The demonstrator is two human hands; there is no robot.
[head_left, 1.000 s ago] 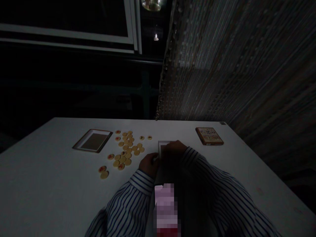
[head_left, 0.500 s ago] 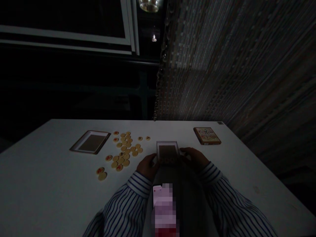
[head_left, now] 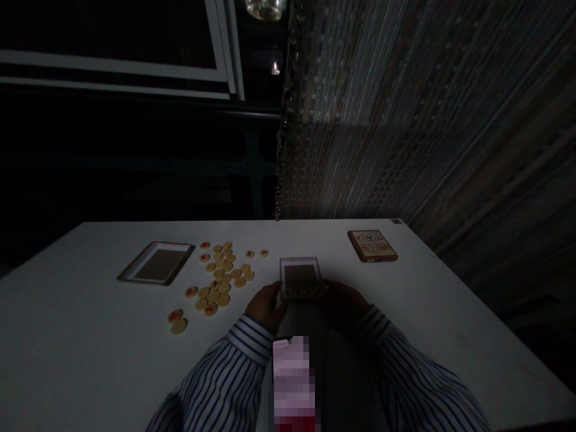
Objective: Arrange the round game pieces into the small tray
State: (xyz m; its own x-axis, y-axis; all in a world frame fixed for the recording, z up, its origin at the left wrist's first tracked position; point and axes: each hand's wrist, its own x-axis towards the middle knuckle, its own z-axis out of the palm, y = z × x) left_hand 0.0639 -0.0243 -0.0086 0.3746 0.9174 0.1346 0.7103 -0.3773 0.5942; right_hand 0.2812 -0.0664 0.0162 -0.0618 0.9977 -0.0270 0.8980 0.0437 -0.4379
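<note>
Between my two hands is a small open box [head_left: 300,276] with a pale rim and a brown floor. A row of several round chess pieces [head_left: 302,293] lies along its near side. The fingers of my left hand [head_left: 265,307] are closed on the box's left edge. Against the right edge rests my right hand [head_left: 348,302], its fingers closed at the side and partly lost in shadow. Left of the box, many loose wooden Chinese chess pieces [head_left: 213,296] lie scattered on the white table [head_left: 99,342], some showing red or black characters.
Another open tray [head_left: 157,264], with nothing in it, lies at the left. A flat printed box [head_left: 372,246] sits at the far right. Below my hands is a lit phone [head_left: 290,360], partly pixelated. Behind the table hangs a string curtain [head_left: 351,162]; the room is dark.
The view has shifted slightly, moving the scene a little left. My right hand has come lower along the box's right side. The row of pieces in the box shows more clearly.
</note>
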